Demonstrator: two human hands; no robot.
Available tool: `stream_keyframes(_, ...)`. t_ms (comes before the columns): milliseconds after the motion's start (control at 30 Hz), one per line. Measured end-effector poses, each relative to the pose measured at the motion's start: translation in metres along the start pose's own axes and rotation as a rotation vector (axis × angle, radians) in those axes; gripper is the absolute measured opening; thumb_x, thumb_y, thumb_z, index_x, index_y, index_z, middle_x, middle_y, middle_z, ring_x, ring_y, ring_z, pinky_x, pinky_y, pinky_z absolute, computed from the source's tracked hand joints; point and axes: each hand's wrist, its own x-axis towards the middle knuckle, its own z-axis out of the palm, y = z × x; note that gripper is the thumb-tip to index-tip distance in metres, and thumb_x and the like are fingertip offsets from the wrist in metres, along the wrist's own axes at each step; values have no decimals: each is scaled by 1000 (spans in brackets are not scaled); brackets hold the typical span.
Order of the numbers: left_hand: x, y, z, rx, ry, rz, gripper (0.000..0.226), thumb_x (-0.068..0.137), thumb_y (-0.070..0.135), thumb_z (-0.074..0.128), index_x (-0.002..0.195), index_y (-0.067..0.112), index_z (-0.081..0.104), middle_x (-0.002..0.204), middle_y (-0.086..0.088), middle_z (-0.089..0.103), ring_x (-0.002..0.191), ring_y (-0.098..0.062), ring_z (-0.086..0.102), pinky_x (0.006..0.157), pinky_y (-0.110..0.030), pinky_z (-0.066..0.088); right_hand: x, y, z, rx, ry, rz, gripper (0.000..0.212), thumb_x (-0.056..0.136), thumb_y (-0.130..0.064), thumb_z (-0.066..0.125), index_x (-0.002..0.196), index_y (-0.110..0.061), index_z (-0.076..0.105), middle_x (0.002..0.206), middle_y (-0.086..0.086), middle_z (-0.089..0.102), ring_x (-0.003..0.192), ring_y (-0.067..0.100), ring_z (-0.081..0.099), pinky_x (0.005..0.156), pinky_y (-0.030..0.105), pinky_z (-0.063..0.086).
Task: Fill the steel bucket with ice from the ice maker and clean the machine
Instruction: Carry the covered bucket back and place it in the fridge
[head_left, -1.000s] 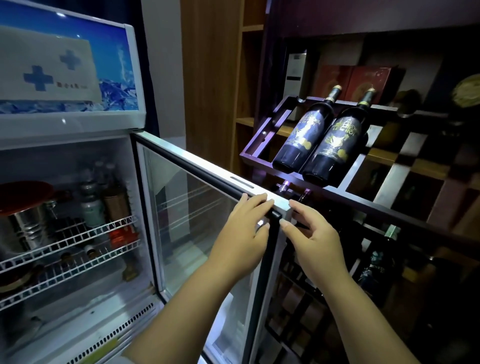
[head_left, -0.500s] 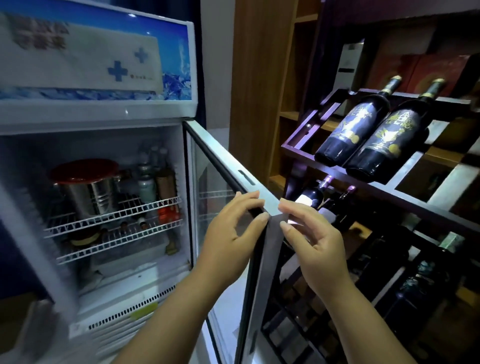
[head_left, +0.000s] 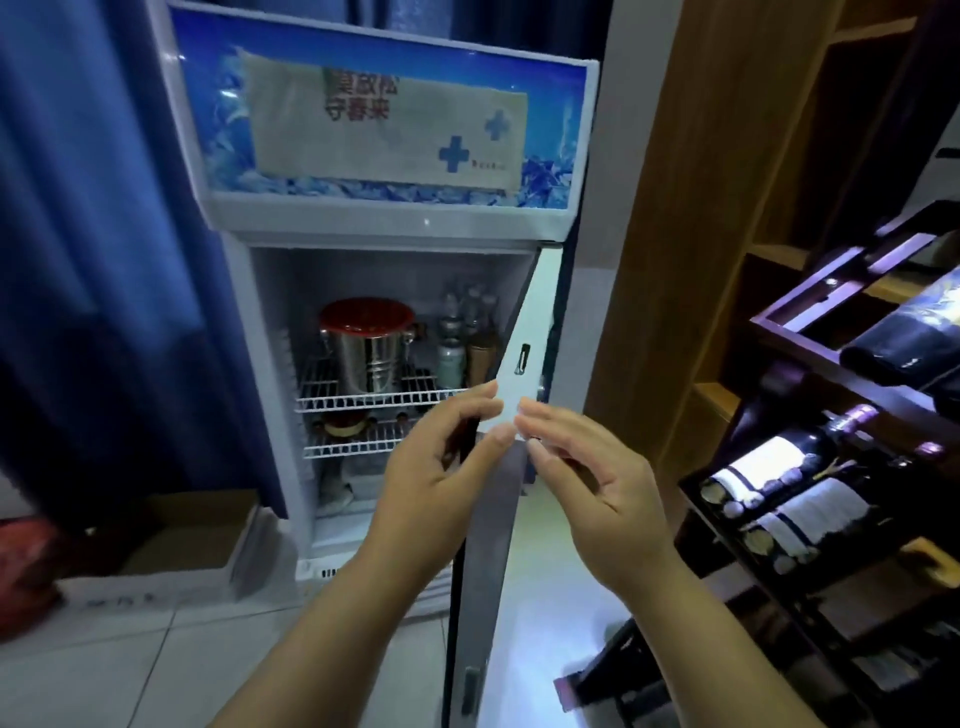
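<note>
Open fridge (head_left: 395, 218) between a blue curtain (head_left: 104, 260) on its left and a wine rack (head_left: 831, 493) with lying bottles on its right. The fridge door (head_left: 498, 493) stands edge-on in front of the cabinet. The left hand (head_left: 436, 483) and right hand (head_left: 592, 488) flank the door's top corner, fingers loosely curled and released, fingertips just beside its edge. The steel bucket (head_left: 370, 345), red-lidded, stands on the fridge's upper wire shelf (head_left: 363, 399) beside small bottles (head_left: 460, 338); its contents are hidden.

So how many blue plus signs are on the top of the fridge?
2, both on the pale sign at the fridge's top: a bigger plus sign lower down towards the right, and a smaller plus sign just above and right of it. None looks hidden.
</note>
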Motion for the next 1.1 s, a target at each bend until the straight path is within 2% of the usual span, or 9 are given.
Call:
stream_keyframes(233, 6, -8, -52, 114, 180, -46, 23, 84, 30, 64, 106, 32, 63, 118, 24, 60, 110, 6, 55, 95, -30, 51, 40, -1, 51, -61, -195, 12, 35, 90, -44, 46, 123, -39, 55, 135, -22, 51, 128, -4, 43, 107, 31, 42)
stream_keyframes(333, 12, -13, -74, 209, 226, -42, 24, 81, 36, 62, 105, 35, 61, 115, 27, 58, 109, 5, 55, 92, -25, 51, 58, 1, 71, -191, -244, -57, 38, 91, -43, 44, 128, -38, 52, 134, -27, 43, 130, -10, 32, 111, 22, 27)
stream_keyframes(467, 23, -24, -100, 265, 271, -16, 25, 82, 31, 62, 107, 29, 62, 112, 23, 60, 105, 5, 57, 90, -22, 52, 81, 7, 96, -329, -288, -163, 41, 94, -41, 43, 133, -32, 51, 136, -26, 39, 134, -6, 22, 107, 12, 11)
stream_keyframes(567, 35, -36, -123, 328, 310, 26, 25, 82, 34, 59, 107, 31, 62, 111, 25, 60, 106, 5, 57, 89, -15, 48, 96, 12, 119, -369, -291, -226, 42, 95, -38, 44, 135, -28, 50, 140, -17, 44, 137, 1, 23, 111, 21, 16)
stream_keyframes(667, 48, -46, -144, 416, 315, 41, 22, 84, 34, 57, 106, 37, 58, 108, 36, 51, 106, 18, 50, 88, -2, 40, 109, 15, 142, -376, -284, -263, 41, 96, -33, 47, 137, -27, 49, 140, -19, 41, 139, 3, 23, 110, 21, 14)
stream_keyframes(733, 57, -53, -159, 425, 316, 30, 22, 86, 31, 58, 107, 38, 57, 107, 36, 51, 104, 21, 49, 89, -4, 41, 117, 16, 157, -382, -289, -264, 43, 95, -32, 47, 138, -27, 47, 141, -19, 39, 140, 5, 21, 111, 22, 14)
stream_keyframes(800, 67, -61, -174, 406, 322, 21, 21, 87, 28, 59, 106, 37, 59, 108, 32, 54, 105, 17, 51, 89, -7, 42, 126, 17, 174, -398, -286, -280, 45, 95, -31, 48, 139, -25, 46, 144, -12, 42, 141, 11, 25, 113, 31, 20)
stream_keyframes(900, 83, -74, -195, 412, 335, 24, 20, 88, 25, 60, 106, 34, 61, 109, 26, 57, 104, 16, 51, 87, -2, 40, 139, 18, 196, -431, -290, -300, 49, 94, -34, 40, 141, -22, 44, 146, -6, 43, 141, 14, 24, 113, 38, 22)
stream_keyframes(1100, 115, -98, -231, 427, 354, 0, 22, 90, 25, 59, 111, 28, 65, 112, 23, 57, 101, 20, 50, 85, 3, 35, 168, 18, 235, -509, -396, -221, 56, 99, -34, 43, 147, -35, 15, 151, -24, 8, 143, 2, -7, 118, 35, 3)
